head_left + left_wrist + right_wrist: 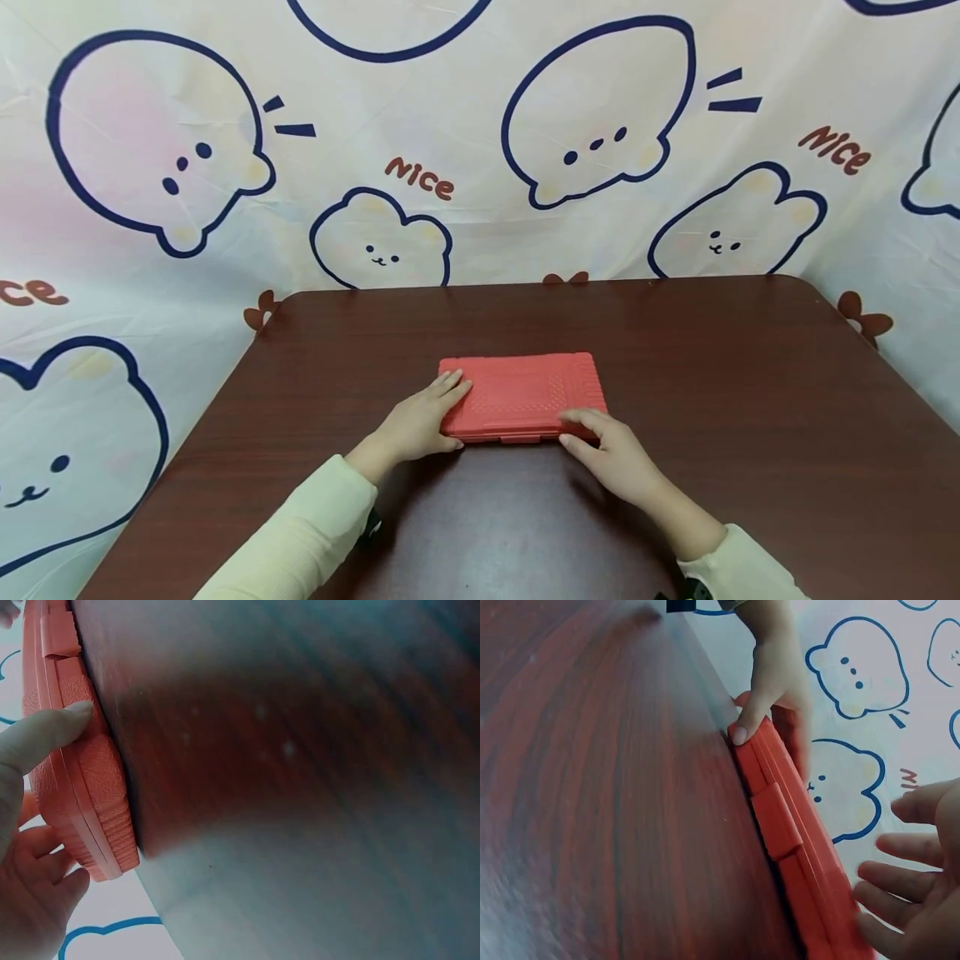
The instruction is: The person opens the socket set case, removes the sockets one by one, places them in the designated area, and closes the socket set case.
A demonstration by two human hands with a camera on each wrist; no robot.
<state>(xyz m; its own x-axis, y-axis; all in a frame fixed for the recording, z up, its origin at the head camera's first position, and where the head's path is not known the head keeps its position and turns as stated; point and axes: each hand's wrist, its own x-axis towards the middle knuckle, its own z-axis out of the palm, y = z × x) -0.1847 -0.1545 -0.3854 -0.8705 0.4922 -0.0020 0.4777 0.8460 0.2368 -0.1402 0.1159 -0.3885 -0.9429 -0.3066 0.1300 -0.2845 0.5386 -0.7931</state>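
Observation:
A flat red plastic case (525, 392) with a textured lid lies closed on the table, its latch (776, 821) facing the person. My left hand (420, 421) holds the case's left end. In the left wrist view its thumb (56, 731) presses the front edge while the other fingers bend around the side. Over at the right front corner is my right hand (618, 458), with fingers apart and loosely bent. The right wrist view shows those fingers (900, 881) beside the lid, not wrapped around it; whether a fingertip touches is hard to tell.
The case rests on a dark brown wooden table (750, 400) with rounded far corners. Behind and beside it hangs a pale cloth (480, 108) printed with blue-outlined cartoon animals. Light sleeves cover both forearms, and a dark strap (696, 588) shows at the right wrist.

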